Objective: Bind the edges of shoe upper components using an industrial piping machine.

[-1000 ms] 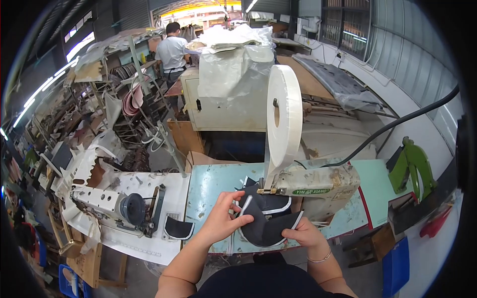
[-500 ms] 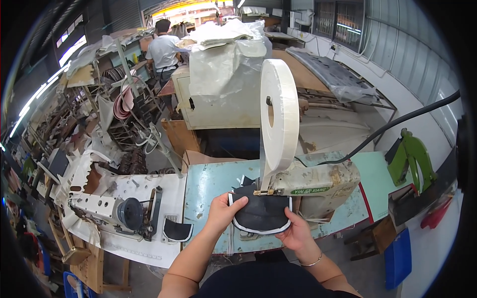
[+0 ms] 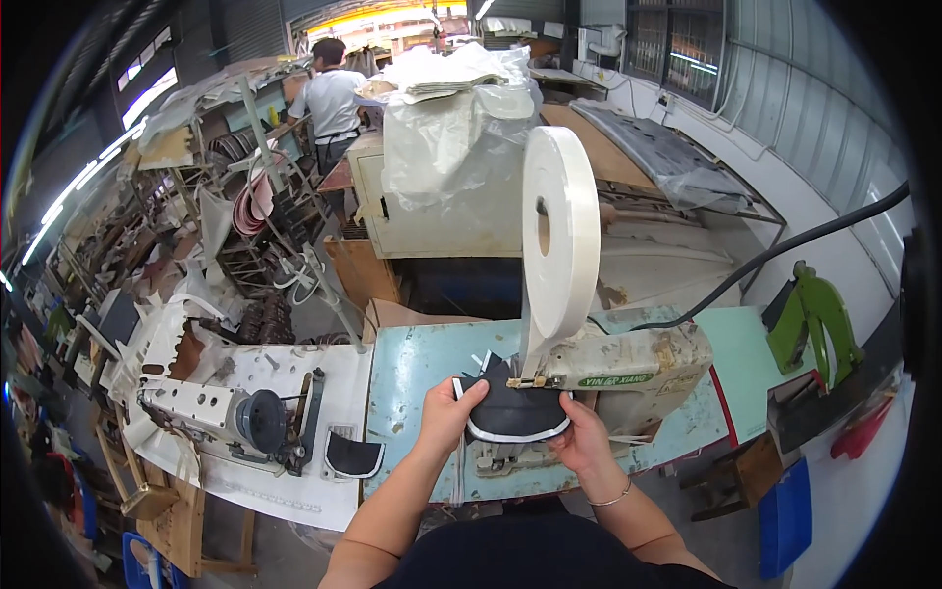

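Observation:
A black curved fabric piece [image 3: 517, 410] with a white edging strip along its rounded near side is held flat between my two hands, its far edge under the head of a beige taping machine [image 3: 648, 371]. My left hand [image 3: 444, 420] pinches its left corner, thumb on top. My right hand [image 3: 586, 442] is closed on its right edge, fingers partly beneath. Above stands a big roll of white tape [image 3: 587, 245], whose strip runs down to the machine head. Just beyond the piece, some dark scraps with white edges [image 3: 483, 363] lie partly hidden.
On the white table to the left are a sewing machine [image 3: 201, 412] and another black white-edged piece [image 3: 354, 457]. A green press [image 3: 814, 324] stands at right, near a blue stool [image 3: 785, 515]. Beyond a beige cabinet [image 3: 446, 221], a person [image 3: 332, 103] stands at a far bench.
Both hands have moved the black piece slightly away from me, further under the machine head. My right hand has shifted up along its edge. The view has shifted a little.

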A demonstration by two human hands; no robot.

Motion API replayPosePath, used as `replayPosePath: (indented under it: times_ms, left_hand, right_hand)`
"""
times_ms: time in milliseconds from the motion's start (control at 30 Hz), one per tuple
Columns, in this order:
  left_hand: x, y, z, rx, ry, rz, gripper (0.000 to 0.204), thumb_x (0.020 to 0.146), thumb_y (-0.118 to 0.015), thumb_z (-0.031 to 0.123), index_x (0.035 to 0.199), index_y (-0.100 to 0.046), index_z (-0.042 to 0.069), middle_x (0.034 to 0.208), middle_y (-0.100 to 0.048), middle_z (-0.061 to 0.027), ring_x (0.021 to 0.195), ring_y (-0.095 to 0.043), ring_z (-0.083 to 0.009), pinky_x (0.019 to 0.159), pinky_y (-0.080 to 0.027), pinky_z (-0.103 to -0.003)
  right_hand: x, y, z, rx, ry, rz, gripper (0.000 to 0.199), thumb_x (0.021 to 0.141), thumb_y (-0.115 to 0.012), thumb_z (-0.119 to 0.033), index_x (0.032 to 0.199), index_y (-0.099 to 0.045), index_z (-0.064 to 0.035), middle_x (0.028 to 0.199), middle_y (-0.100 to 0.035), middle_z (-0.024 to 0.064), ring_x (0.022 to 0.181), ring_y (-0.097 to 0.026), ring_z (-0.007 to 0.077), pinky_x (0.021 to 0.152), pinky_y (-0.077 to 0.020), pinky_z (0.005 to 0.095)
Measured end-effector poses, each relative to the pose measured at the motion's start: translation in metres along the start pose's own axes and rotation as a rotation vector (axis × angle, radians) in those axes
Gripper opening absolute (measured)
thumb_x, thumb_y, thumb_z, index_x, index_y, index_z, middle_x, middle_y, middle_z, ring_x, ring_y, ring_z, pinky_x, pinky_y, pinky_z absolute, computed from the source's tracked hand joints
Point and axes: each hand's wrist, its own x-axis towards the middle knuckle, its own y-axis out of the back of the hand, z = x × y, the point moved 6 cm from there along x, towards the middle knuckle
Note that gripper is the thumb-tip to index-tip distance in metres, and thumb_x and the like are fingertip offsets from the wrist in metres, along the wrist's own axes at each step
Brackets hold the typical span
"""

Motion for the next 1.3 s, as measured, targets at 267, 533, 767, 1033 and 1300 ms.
replayPosePath:
  times_ms: [267, 533, 767, 1033, 1300]
  left_hand:
    - [0.011, 0.147, -0.061, 0.304, -0.170, 0.431, 0.025, 0.079, -0.061, 0.029, 0.078, -0.056, 0.005, 0.052, -0.050, 0.0001, 0.044, -0.048, -0.0123, 0.041, -0.035, -0.024]
    - [-0.093, 0.299, -0.110, 1.434, -0.109, 0.945, 0.033, 0.064, -0.068, 0.025, 0.093, -0.061, 0.011, 0.094, -0.056, -0.0068, 0.093, -0.049, -0.0299, 0.081, -0.037, -0.043]
    - [-0.106, 0.177, -0.039, 0.724, -0.746, 0.725, 0.022, 0.067, -0.062, -0.002, 0.087, -0.054, 0.003, 0.092, -0.052, -0.0122, 0.103, -0.049, -0.0325, 0.088, -0.036, -0.037]
    - [-0.124, 0.010, 0.043, -0.191, -0.714, -0.149, 0.080, 0.064, -0.074, 0.010, 0.129, -0.028, 0.011, 0.137, -0.012, -0.0168, 0.119, -0.034, -0.0362, 0.095, -0.035, -0.044]
    - [-0.035, -0.017, 0.060, 0.473, -0.215, -0.166, 0.014, 0.072, -0.067, 0.007, 0.083, -0.060, 0.001, 0.067, -0.060, -0.0003, 0.065, -0.053, -0.0044, 0.064, -0.042, -0.018]
  right_hand:
    - [-0.006, 0.032, 0.019, 0.118, -0.063, -0.029, 0.031, 0.088, -0.042, -0.040, 0.079, -0.052, -0.0121, 0.060, -0.049, -0.0017, 0.052, -0.044, 0.0105, 0.048, -0.0359, 0.0239]
    - [-0.023, 0.051, 0.093, 0.043, -0.401, 0.086, 0.027, 0.086, -0.049, -0.036, 0.075, -0.053, -0.0111, 0.064, -0.051, -0.0006, 0.056, -0.045, 0.0134, 0.053, -0.0365, 0.0250]
    - [-0.030, 0.005, 0.095, -0.665, -0.194, -0.224, 0.028, 0.085, -0.055, -0.025, 0.102, -0.053, -0.0038, 0.087, -0.056, 0.0049, 0.074, -0.054, 0.0113, 0.066, -0.0459, 0.0237]
    - [-0.079, -0.098, 0.021, -0.871, 0.241, -0.525, 0.027, 0.074, -0.063, -0.007, 0.100, -0.058, 0.0000, 0.092, -0.061, 0.0041, 0.080, -0.056, 0.0127, 0.077, -0.0446, 0.0257]
    - [-0.040, -0.023, -0.030, -0.459, 0.072, -0.079, 0.016, 0.082, -0.057, -0.020, 0.082, -0.059, -0.0039, 0.065, -0.058, 0.0005, 0.049, -0.053, 0.0059, 0.038, -0.0387, 0.0168]
